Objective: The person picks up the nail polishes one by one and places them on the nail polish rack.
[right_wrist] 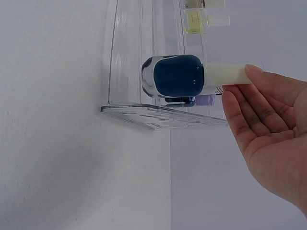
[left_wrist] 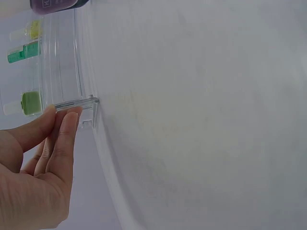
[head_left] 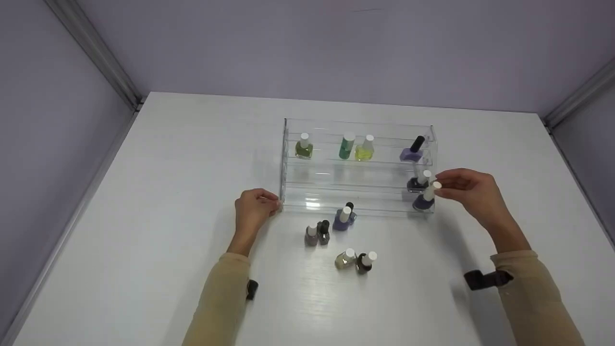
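A white table (head_left: pixel 144 192) bears a clear acrylic tiered rack (head_left: pixel 355 185). Tan sleeves (head_left: pixel 216 302) reach in from both sides, each with a black strap. The left hand (head_left: pixel 253 211) pinches the near corner of the rack's left end panel between thumb and fingers. The right hand (head_left: pixel 475 197) grasps the white cap of a dark blue nail polish bottle (right_wrist: pixel 192 75) between thumb and fingers, holding it at the right end of the lowest tier; whether its base touches the shelf I cannot tell. Dark blue polish shows above this bottle's thick clear glass base.

The top tier holds, from left, an olive-green polish bottle (head_left: pixel 303 148), a green polish bottle (head_left: pixel 346 146) near a yellow polish bottle (head_left: pixel 364 150), and, at the right end, a tilted black-capped lilac bottle (head_left: pixel 412 153). On the tier below, a dark white-capped bottle (head_left: pixel 417 184) stands at the right.

In front of the rack, a purple polish bottle (head_left: pixel 342 222) partly hides a black-capped bottle (head_left: pixel 353 217). Nearby, a mauve-grey polish bottle (head_left: pixel 311 237) stands beside a dark black-capped bottle (head_left: pixel 324 234). Nearer the person, a pale cream polish bottle (head_left: pixel 344 260) stands just beside a blackish polish bottle (head_left: pixel 364 264), both white-capped.
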The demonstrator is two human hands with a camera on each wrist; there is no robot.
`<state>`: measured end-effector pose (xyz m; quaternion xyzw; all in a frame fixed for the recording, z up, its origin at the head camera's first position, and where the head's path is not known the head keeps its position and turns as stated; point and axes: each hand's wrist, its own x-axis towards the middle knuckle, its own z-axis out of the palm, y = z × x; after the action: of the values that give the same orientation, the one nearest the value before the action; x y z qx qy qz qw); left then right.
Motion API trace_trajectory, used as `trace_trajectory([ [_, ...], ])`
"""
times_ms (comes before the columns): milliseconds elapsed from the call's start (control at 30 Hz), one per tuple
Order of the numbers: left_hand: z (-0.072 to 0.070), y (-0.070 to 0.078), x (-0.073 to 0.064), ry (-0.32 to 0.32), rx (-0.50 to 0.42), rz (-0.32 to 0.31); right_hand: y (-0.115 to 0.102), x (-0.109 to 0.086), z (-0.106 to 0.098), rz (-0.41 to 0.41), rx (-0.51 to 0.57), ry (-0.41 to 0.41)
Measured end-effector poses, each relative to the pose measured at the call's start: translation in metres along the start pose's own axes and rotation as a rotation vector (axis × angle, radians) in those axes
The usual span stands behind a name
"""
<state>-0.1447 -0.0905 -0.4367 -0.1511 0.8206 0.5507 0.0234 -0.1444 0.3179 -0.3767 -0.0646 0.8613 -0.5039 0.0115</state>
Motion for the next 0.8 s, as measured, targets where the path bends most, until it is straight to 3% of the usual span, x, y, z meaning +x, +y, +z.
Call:
trace_trajectory([
  [367, 0.0, 0.0011, -0.0002, 0.001, -0.014, -0.002, 0.002, 0.0008, 0.0017, 0.003, 0.048, -0.003],
  [800, -0.0014, 0.002, -0.002, -0.008, -0.001, 0.019, 0.009, 0.001, 0.0027, 0.021, 0.006, -0.026],
])
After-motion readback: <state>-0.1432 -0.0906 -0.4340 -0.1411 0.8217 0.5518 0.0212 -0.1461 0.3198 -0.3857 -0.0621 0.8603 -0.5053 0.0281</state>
